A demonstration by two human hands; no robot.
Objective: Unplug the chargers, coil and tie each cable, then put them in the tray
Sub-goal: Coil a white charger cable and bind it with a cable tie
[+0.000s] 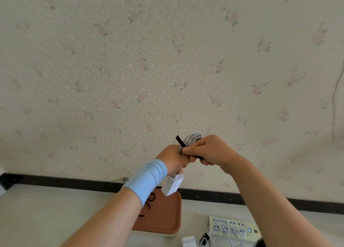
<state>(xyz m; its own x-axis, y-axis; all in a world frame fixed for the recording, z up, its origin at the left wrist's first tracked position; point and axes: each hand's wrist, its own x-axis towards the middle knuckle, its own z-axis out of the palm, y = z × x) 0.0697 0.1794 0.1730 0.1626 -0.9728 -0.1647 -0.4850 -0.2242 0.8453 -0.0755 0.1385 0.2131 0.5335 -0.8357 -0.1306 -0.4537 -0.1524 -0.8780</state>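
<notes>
From the head camera, both hands are raised in front of the flowered wall, above the desk (46, 209), so the tying can be done in the air where the strap can pass all the way round the bundle.

The left hand (172, 158), with a pale blue sleeve (147, 178) on its wrist, has its grip closed round the lower part of the coiled white cable (191, 136). That seems meant to keep the loops from springing apart. The white charger block (172, 186) hangs from that hand on its short lead, dangling just over the far end of the tray.

The right hand (210, 151) pinches a black tie strap (180, 140) between thumb and fingertips, right against the coil. The strap slants across the loops and its free end sticks up past them on the left. By my reading it is being wound round the middle of the bundle, and the tie is not yet fastened.

Below, the brown tray (167, 217) sits on the desk near the wall. It holds only a few thin black ties (150, 200), probably spares kept within reach. To its right lies a power strip (236, 225) with loose white cables (223, 233) draped over it, and another white charger (188, 240) at the bottom edge, so more cables look left to do
</notes>
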